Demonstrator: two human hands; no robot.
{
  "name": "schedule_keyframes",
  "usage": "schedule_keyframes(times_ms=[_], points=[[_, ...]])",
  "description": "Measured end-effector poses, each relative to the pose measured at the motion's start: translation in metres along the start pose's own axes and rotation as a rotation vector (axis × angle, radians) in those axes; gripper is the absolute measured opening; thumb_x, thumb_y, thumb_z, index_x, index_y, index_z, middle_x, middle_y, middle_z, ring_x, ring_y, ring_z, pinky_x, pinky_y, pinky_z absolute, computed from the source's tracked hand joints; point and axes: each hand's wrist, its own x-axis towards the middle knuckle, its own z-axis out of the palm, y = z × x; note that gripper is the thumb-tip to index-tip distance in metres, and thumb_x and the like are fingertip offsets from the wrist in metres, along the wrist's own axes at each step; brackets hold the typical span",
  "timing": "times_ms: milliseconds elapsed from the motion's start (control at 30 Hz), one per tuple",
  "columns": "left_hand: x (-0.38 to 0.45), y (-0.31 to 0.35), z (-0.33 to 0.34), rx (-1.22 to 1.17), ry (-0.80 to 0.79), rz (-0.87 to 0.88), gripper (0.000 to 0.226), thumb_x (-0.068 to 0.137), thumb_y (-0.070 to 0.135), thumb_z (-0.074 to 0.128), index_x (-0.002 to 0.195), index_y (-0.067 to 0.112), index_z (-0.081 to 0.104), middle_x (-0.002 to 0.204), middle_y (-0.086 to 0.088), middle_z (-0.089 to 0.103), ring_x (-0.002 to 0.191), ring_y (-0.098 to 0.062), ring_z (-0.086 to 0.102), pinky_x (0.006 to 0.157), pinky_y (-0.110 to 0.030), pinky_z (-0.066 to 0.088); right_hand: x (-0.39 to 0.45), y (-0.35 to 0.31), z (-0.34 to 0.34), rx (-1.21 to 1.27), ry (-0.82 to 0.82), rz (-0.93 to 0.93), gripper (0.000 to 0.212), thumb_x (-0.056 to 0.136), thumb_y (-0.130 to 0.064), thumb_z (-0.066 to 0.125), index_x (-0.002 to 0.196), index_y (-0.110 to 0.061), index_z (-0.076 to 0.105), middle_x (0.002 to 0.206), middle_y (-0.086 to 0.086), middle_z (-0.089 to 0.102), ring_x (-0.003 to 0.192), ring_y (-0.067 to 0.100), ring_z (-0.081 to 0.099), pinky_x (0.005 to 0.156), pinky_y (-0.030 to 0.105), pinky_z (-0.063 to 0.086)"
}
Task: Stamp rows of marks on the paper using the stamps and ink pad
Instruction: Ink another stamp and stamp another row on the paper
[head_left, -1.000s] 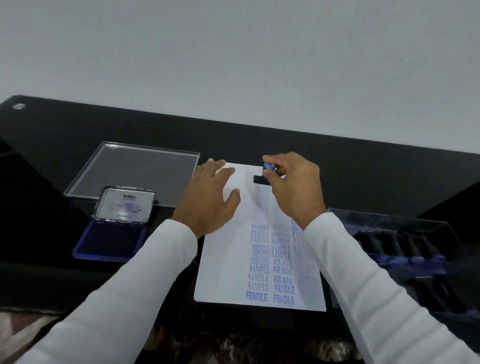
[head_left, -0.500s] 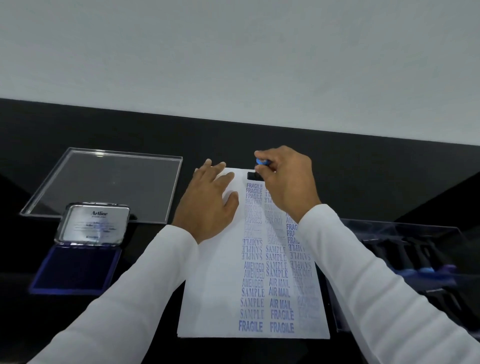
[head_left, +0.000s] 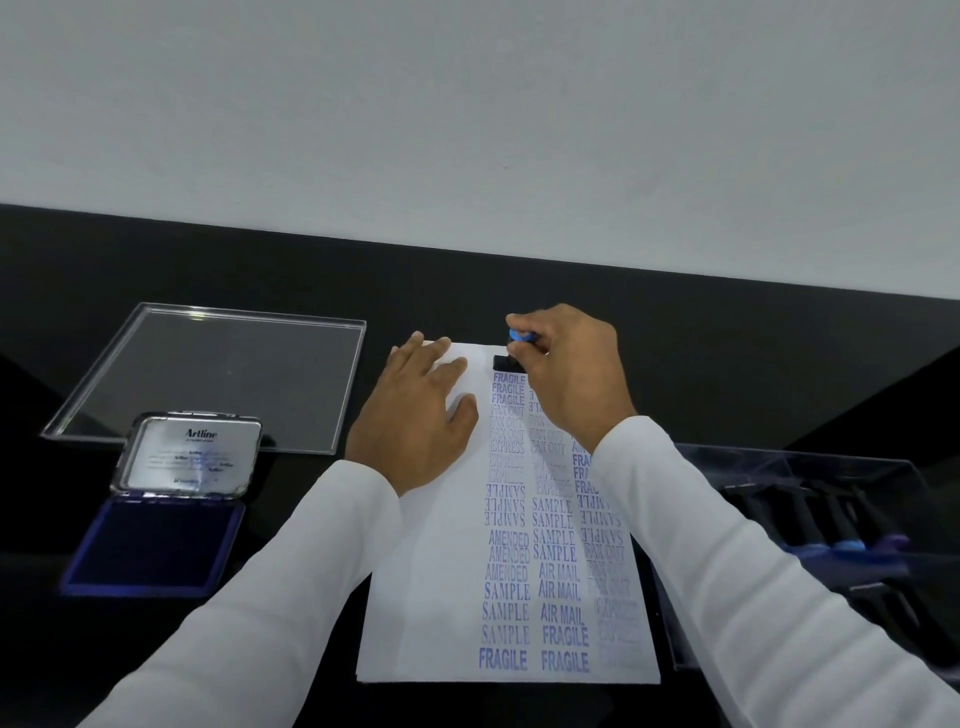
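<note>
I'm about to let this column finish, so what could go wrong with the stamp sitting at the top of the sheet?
1. The stamp, gripped by the right hand, sits at the far edge of the paper; part of the mark may land on the black table.
2. Several marks are faint; without re-inking at the open ink pad, this one may be too.
3. Only the left hand, resting flat, holds the paper; lifting it could shift the sheet and smear.
</note>
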Motion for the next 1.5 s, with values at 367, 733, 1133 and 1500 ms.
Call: schedule_keyframes(times_ms=[367, 733, 1133, 1500], points=[[0.000, 0.000, 0.000, 0.005, -0.009, -0.015, 0.056, 0.101, 0.053, 0.043, 0.151, 0.029, 0.041, 0.165, 0.008, 0.024, 0.155, -0.020, 0.009, 0.117, -0.034, 0.006, 0.002, 0.002, 0.003, -0.020, -0.012, 0.006, 0.032, 0.093, -0.022, 0.067, 0.125, -0.020, 0.068, 0.122, -0.002, 0.066, 0.096, 0.006, 0.057, 0.085, 0.005, 0.034], [0.001, -0.002, 0.003, 0.010, -0.030, -0.030, 0.057, 0.100, 0.056, 0.041, 0.152, 0.031, 0.039, 0.165, 0.009, 0.022, 0.155, -0.019, 0.009, 0.122, -0.040, 0.015, 0.006, 0.004, 0.005, -0.020, -0.019, 0.012, 0.030, 0.093, -0.021, 0.067, 0.123, -0.020, 0.069, 0.119, -0.002, 0.067, 0.093, 0.006, 0.057, 0.084, 0.008, 0.036], [0.000, -0.002, 0.002, -0.014, -0.016, -0.017, 0.056, 0.101, 0.054, 0.042, 0.151, 0.030, 0.041, 0.164, 0.009, 0.025, 0.155, -0.019, 0.010, 0.122, -0.041, 0.016, 0.012, 0.006, 0.002, -0.041, -0.062, 0.000, 0.024, 0.093, -0.023, 0.067, 0.117, -0.018, 0.071, 0.115, 0.000, 0.069, 0.088, 0.006, 0.055, 0.084, 0.014, 0.040], [-0.001, -0.002, 0.001, -0.022, -0.011, -0.014, 0.055, 0.101, 0.053, 0.043, 0.150, 0.029, 0.043, 0.164, 0.008, 0.026, 0.155, -0.019, 0.011, 0.122, -0.041, 0.016, 0.010, 0.003, 0.000, -0.010, -0.073, 0.020, 0.029, 0.092, -0.025, 0.068, 0.120, -0.018, 0.071, 0.117, 0.000, 0.069, 0.099, 0.014, 0.065, 0.090, 0.018, 0.043]])
